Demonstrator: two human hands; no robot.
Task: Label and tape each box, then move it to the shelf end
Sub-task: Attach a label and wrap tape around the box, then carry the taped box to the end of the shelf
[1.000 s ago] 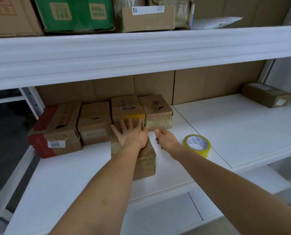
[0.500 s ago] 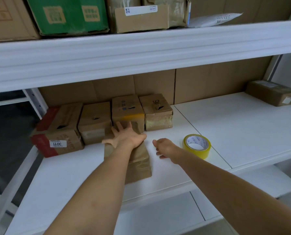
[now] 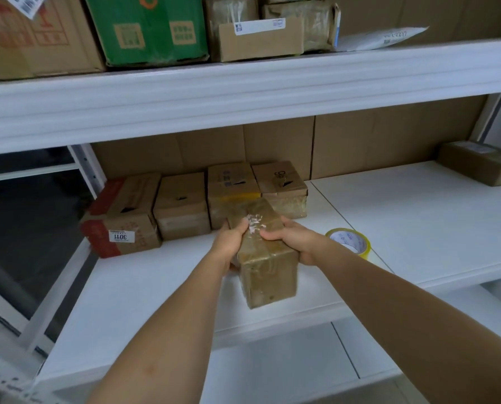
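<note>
Both hands gripped one taped brown box (image 3: 265,258) from opposite sides above the front part of the white shelf (image 3: 144,287). The left hand (image 3: 231,243) clasped its left side, thumb laid on the top face, with the other fingers hidden behind the box. The right hand (image 3: 294,243) clasped the right side, thumb on top as well, its fingers curled out of sight underneath. Whether the box's base touched the shelf or hung just clear could not be told; it sat tilted, its far end raised. A torn white patch (image 3: 255,223) lay on the top face between the two thumbs, too ragged to read. Glossy tape covered the near face, blurring any print. Behind the box stood a row of four cartons (image 3: 182,205) against the cardboard back wall, the held box overlapping the lower front of the third. The leftmost carton bore a white sticker (image 3: 121,236) with upside-down digits. A yellow tape roll (image 3: 351,242) lay on the shelf just right of the right wrist, partly hidden by it. At the far right another carton (image 3: 479,166) was cut off by the frame edge. The upper shelf (image 3: 243,91) carried more boxes, cropped at the top.
</note>
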